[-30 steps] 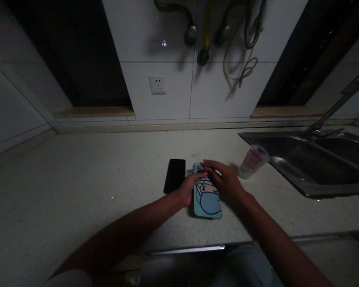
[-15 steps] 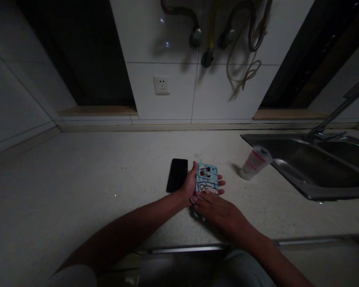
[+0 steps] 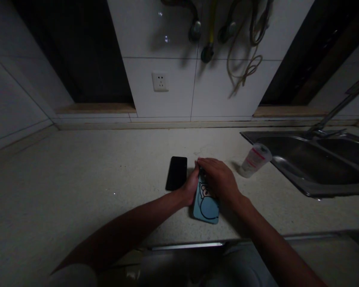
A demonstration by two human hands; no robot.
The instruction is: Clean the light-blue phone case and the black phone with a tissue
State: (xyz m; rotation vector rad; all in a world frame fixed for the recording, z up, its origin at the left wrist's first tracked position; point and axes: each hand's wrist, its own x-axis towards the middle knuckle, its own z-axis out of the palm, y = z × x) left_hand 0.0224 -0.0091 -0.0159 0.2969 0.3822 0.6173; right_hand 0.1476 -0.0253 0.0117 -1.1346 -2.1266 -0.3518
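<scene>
A light blue phone case with a cartoon print [image 3: 206, 206] lies on the speckled stone counter [image 3: 77, 179], its far end covered by both hands. My left hand [image 3: 191, 186] grips the case's left edge. Over the far end, my right hand [image 3: 218, 177] rests with its fingers curled down onto the case. The camera cutouts are hidden beneath my fingers. Just left of my left hand, a black smartphone [image 3: 176, 173] lies flat, apart from it.
A white tube with a red label [image 3: 255, 160] lies near the steel double sink [image 3: 305, 163], to the right of my hands. A faucet [image 3: 341, 105] rises behind the sink. A wall socket [image 3: 160, 81] and hanging hoses [image 3: 242, 44] are on the tiled wall behind.
The case, held up with its camera cutouts showing half a second ago, is now lower with its printed end toward me. My right hand has moved from the near end to the far end.
</scene>
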